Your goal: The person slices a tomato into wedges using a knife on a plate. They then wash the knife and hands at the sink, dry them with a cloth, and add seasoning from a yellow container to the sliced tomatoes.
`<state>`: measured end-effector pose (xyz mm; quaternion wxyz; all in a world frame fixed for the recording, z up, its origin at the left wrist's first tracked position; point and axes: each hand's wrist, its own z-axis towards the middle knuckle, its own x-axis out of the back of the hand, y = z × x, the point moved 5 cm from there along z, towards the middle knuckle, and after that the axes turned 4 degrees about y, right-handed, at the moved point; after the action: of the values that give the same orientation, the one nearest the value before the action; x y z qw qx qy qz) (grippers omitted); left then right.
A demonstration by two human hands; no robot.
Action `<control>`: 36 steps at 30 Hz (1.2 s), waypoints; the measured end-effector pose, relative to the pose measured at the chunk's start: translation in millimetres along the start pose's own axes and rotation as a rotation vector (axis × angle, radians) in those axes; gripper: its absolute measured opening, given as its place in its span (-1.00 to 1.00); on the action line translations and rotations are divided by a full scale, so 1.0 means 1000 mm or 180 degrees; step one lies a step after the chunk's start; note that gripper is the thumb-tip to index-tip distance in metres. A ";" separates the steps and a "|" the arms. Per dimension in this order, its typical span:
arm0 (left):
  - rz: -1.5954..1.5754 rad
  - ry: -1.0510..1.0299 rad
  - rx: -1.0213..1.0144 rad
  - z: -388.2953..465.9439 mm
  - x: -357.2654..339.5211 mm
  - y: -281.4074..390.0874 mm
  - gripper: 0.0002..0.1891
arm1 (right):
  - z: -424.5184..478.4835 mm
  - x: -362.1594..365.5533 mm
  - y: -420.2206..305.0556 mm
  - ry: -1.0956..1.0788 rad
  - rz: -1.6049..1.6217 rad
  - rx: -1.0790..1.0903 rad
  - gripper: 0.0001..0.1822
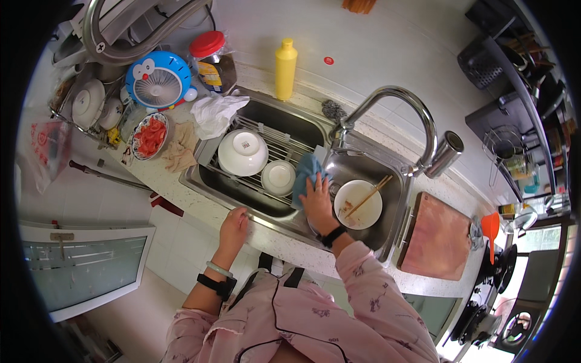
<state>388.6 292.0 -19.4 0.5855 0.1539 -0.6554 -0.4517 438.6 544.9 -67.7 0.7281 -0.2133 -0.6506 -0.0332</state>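
Observation:
My right hand [317, 204] rests on a bunched blue cloth [306, 174] over the divider between the two sink basins; its fingers lie spread on the cloth. With fingers curled, my left hand [233, 229] is at the counter's front edge, and whether anything is inside it cannot be seen. On the metal drying rack [245, 121] over the left basin, a large white bowl [256, 159] and a smaller white bowl [278, 178] stand upside down. In the right basin sits a white bowl [367, 211] with food residue and a pair of chopsticks [370, 196] across it.
A curved faucet [399, 90] rises behind the sink. A yellow bottle [286, 70] stands at the back. To the right lies a wooden cutting board [435, 240]. A bowl of sliced red food [150, 136], a blue fan [159, 79] and a red-lidded jar [213, 63] are on the left.

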 end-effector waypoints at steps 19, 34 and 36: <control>-0.0416 -0.1123 -0.0690 0.007 -0.080 0.060 -0.74 | -0.261 0.106 0.135 0.0533 -0.1028 -0.1791 -0.64; -0.0214 -0.0983 -0.0518 -0.003 -0.076 0.051 -0.78 | -0.106 0.096 0.248 -0.0316 -0.2155 -0.1190 -0.60; -0.0217 -0.0936 -0.0394 -0.003 -0.074 0.048 -0.78 | -0.077 0.099 0.272 -0.0314 -0.2097 -0.1291 -0.59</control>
<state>426.9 371.2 -29.3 0.4759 0.0718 -0.6993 -0.5285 613.8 787.2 -49.9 0.5893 -0.1340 -0.6987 -0.3829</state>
